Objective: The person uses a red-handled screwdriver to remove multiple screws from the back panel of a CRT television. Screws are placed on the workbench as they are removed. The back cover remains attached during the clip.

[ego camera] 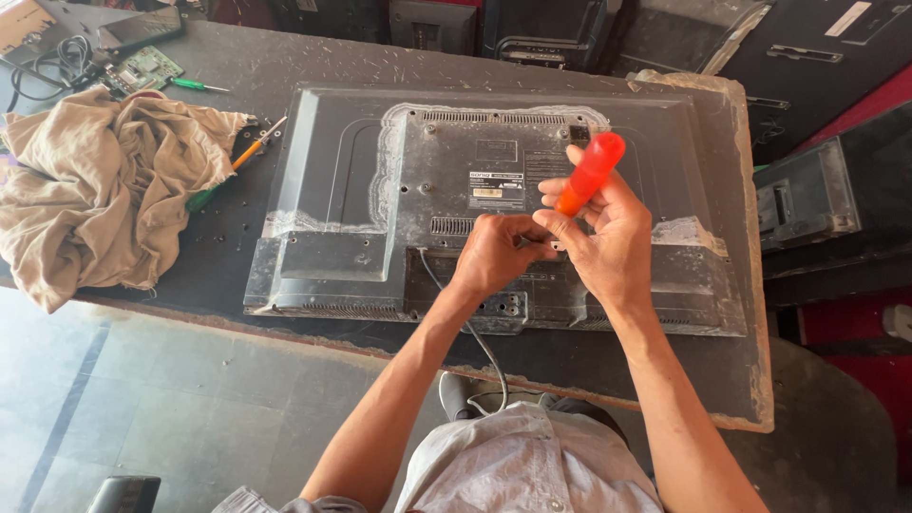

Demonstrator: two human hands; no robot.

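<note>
A flat television (342,180) lies face down on a dark worktable (285,57), its dusty grey back panel up. My right hand (608,237) grips a screwdriver with an orange-red handle (591,171), handle tilted up and away, tip hidden behind my fingers near the panel's lower middle. My left hand (494,252) rests beside it on the panel, fingers curled and pinched at the same spot; whether it holds something small I cannot tell. A grey cable (475,332) runs from the panel toward my body.
A crumpled beige cloth (95,180) lies on the table's left. Next to it are an orange-handled screwdriver (252,147), a green-handled one (195,85), a circuit board (147,66) and black cables (57,62). More televisions (807,195) stand at the right and behind.
</note>
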